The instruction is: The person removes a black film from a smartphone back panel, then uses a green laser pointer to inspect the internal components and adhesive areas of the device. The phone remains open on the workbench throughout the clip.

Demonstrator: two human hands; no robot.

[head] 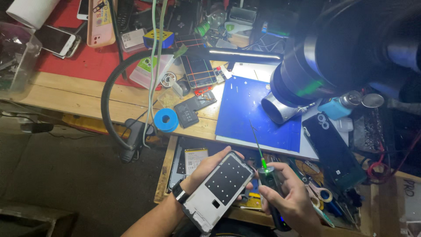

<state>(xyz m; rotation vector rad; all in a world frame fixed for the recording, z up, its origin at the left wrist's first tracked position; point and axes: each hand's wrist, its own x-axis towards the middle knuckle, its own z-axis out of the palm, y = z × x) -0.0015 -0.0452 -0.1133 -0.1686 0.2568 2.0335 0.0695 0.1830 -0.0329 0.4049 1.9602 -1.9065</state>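
Cluttered wooden bench (79, 94) (dim room); below its blue mat (258, 114), my left hand (206, 169) grips a phone frame (221, 188), my right hand (291, 199) clasps a screwdriver (267, 175) beside it.

Blue mat (250, 109) laid flat on wooden worktop (79, 94), under microscope head (307, 74). Blue tape roll (166, 119) set near worktop front edge, dark battery (187, 112) just beside it. Phone with gridded screen (198, 70) lying behind battery. Black gooseneck lamp (109, 94) arched over worktop, its light bar (245, 54) lit. Dark phone back cover (333, 147) placed right of mat. Red mat (83, 59) at rear left, white phone (57, 40) and pink phone case (101, 22) on it. Open drawer (188, 160) seen below worktop edge.
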